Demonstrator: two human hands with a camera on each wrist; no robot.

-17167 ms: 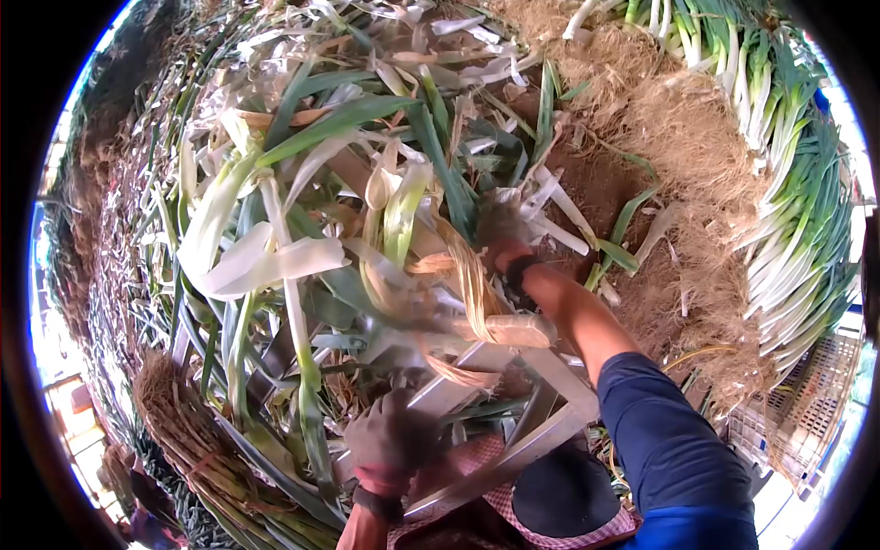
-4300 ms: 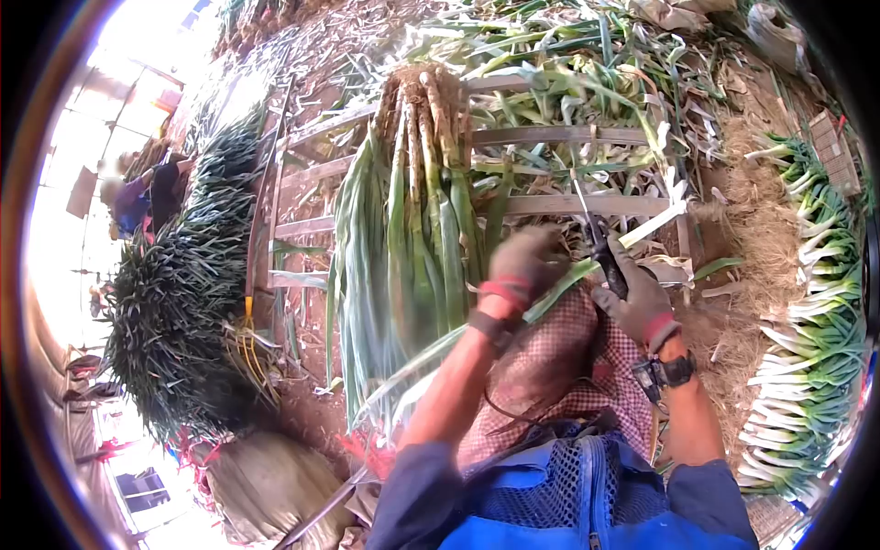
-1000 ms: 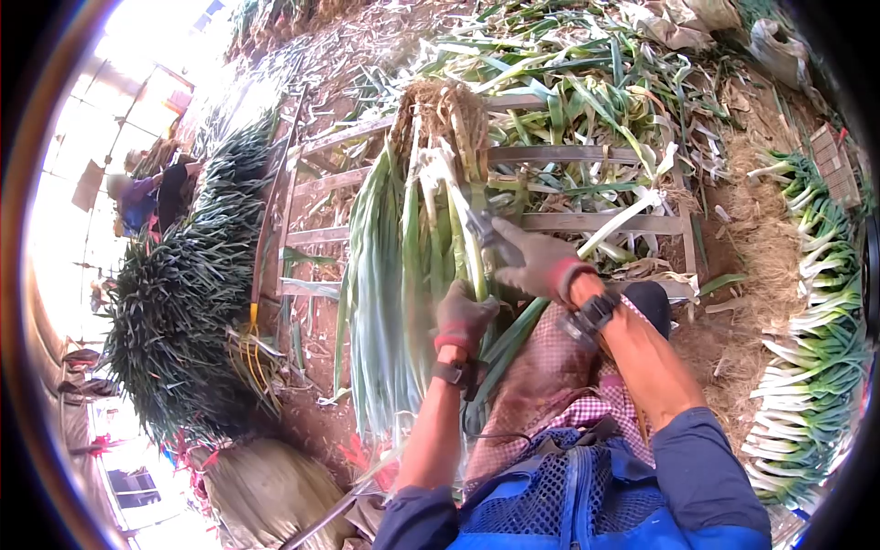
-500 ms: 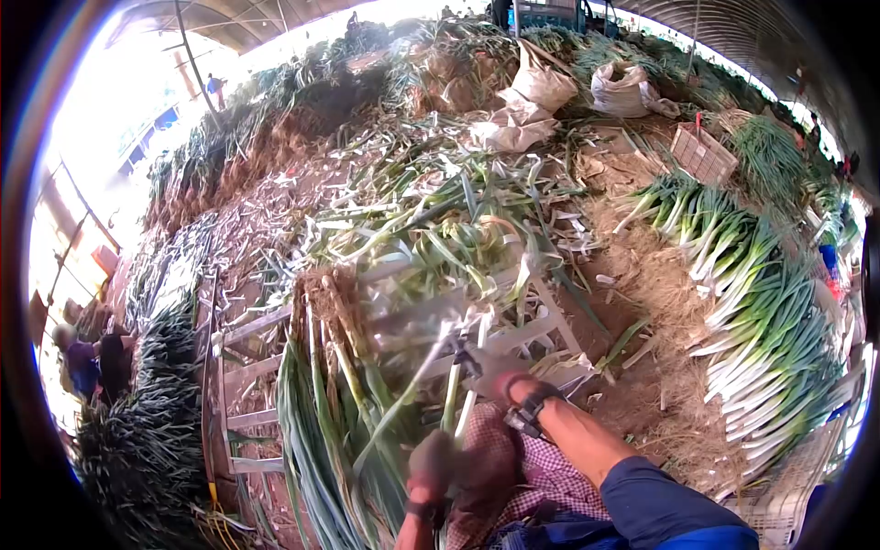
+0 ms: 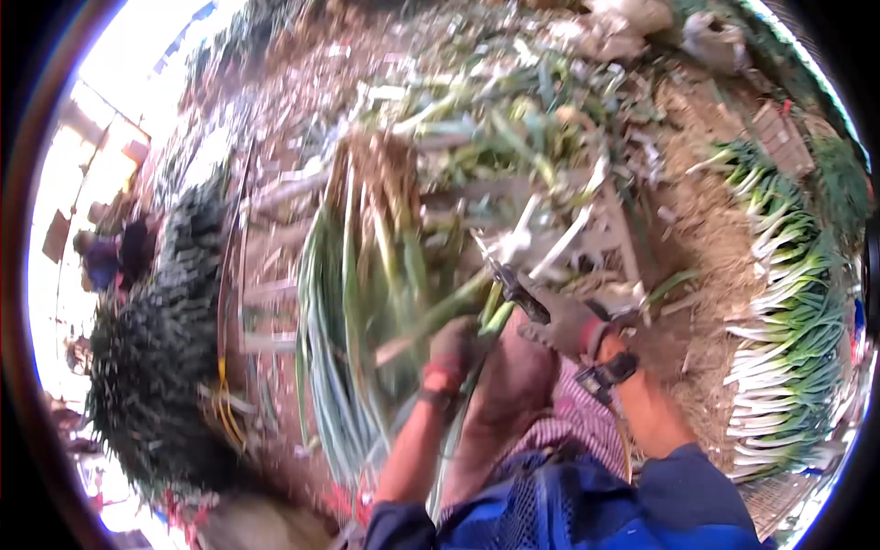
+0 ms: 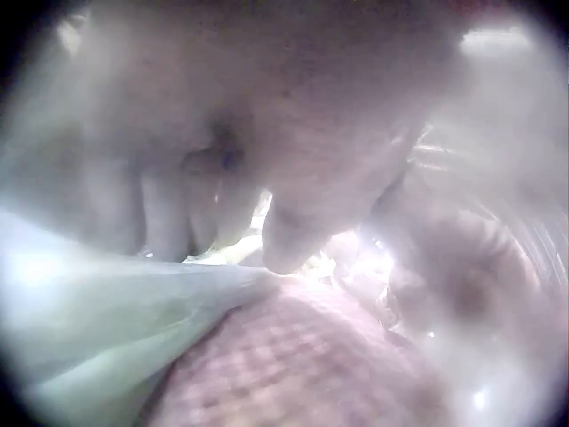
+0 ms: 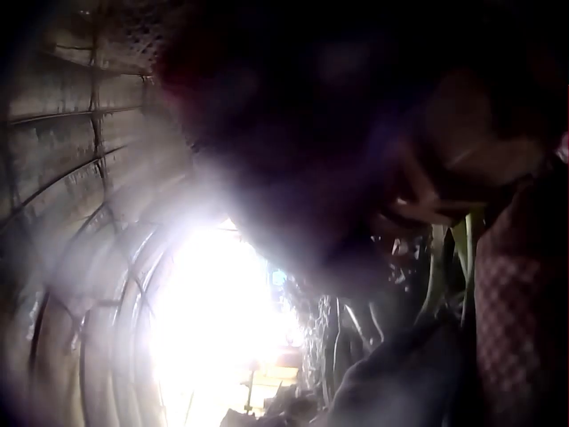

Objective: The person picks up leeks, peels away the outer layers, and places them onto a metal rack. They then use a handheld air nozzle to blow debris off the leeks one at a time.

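Observation:
My left hand [image 5: 456,353], in a grey glove, grips the leafy part of a green onion [image 5: 496,313] above the checked cloth over my knee. In the left wrist view, its curled fingers [image 6: 164,209] lie over a pale green leaf [image 6: 116,307]. My gloved right hand [image 5: 564,321] holds a black-handled tool [image 5: 522,291] whose slim pale tip points up and left, close to the onion. That hand is mostly dark in the right wrist view. To the left, a bundle of untrimmed green onions [image 5: 321,275] lies with brown roots away from me and long leaves hanging towards me.
Under the bundle is a slatted rack [image 5: 275,291]. Loose leaves and peelings [image 5: 513,119] pile up beyond it. Cleaned green onions [image 5: 779,330] line the right side, beside a strip of brown roots [image 5: 692,174]. A dark leafy heap [image 5: 151,367] stands left, with a person [image 5: 103,261] behind.
The head view has swung up and back down. My right hand and tool have moved from over the bundle to above my right knee. Several seconds ago my hands were among the leaf waste.

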